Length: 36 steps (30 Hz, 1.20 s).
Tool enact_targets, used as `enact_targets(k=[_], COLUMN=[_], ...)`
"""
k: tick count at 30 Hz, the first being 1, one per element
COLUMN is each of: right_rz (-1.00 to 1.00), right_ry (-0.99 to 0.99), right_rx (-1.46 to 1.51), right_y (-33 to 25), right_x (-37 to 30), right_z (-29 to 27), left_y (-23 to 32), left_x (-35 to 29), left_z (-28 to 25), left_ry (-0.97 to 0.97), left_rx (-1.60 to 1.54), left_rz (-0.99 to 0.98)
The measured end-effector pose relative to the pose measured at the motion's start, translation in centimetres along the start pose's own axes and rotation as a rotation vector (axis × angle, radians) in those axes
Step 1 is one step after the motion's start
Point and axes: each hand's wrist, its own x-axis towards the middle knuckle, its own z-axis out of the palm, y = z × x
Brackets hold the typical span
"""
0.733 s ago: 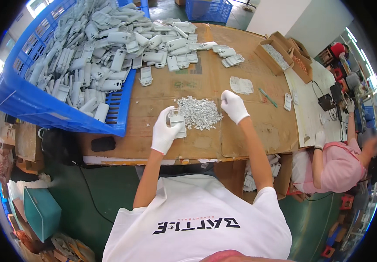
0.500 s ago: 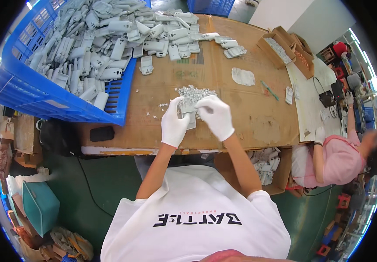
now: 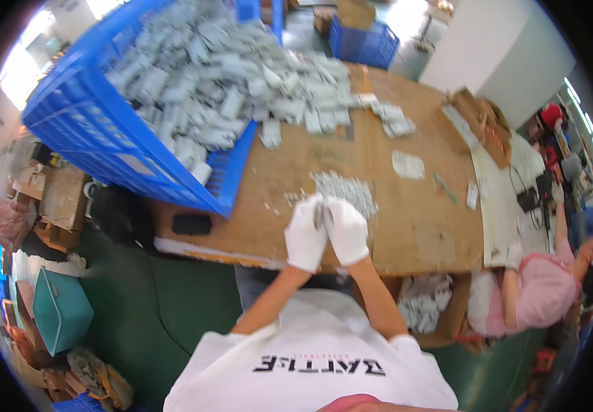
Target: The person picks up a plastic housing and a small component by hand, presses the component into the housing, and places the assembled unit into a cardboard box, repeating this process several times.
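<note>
My left hand [image 3: 307, 237] and my right hand [image 3: 347, 233], both in white gloves, meet near the table's front edge with fingers closed. Between the fingertips shows a bit of a small grey-white plastic casing [image 3: 321, 217]; the gloves hide most of it. Just beyond the fingers lies a heap of tiny whitish parts [image 3: 346, 191], with a few strays to its left. A large pile of grey-white plastic casings [image 3: 235, 75] spills from a blue crate [image 3: 128, 147] onto the cardboard-covered table [image 3: 420, 226]. One loose casing [image 3: 270, 133] lies at the pile's near edge.
To the right are a crumpled pale sheet [image 3: 408, 165], a green pen-like tool [image 3: 444, 188] and open cardboard boxes [image 3: 475, 120]. A dark case [image 3: 191, 224] lies at the left front. A co-worker in pink [image 3: 544, 292] sits at right, near a box of casings [image 3: 426, 302] below the table.
The view has shifted, so the table sits lower and further right. My hands, apart at the fingertips before, have come together around the casing.
</note>
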Motion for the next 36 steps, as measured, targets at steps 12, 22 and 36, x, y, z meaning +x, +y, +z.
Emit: enact_targets(k=[12,22,36], right_rz=[-0.143,0.584,0.269], right_ry=[-0.176,-0.438,-0.202], right_rx=[0.046,0.843,0.331], right_y=[0.8,2.7,0.5], right_x=[1.9,0.8,-2.5], right_z=[-2.5,-1.1,-0.8], left_y=[0.5,0.7,-0.5], left_x=[-1.0,-0.6,-0.5], left_z=[-0.4,-0.7,-0.3], left_ry=[-0.056,-0.003,-0.202], left_rx=[0.098,-0.036,-0.085], left_rz=[-0.017,0.009,-0.209])
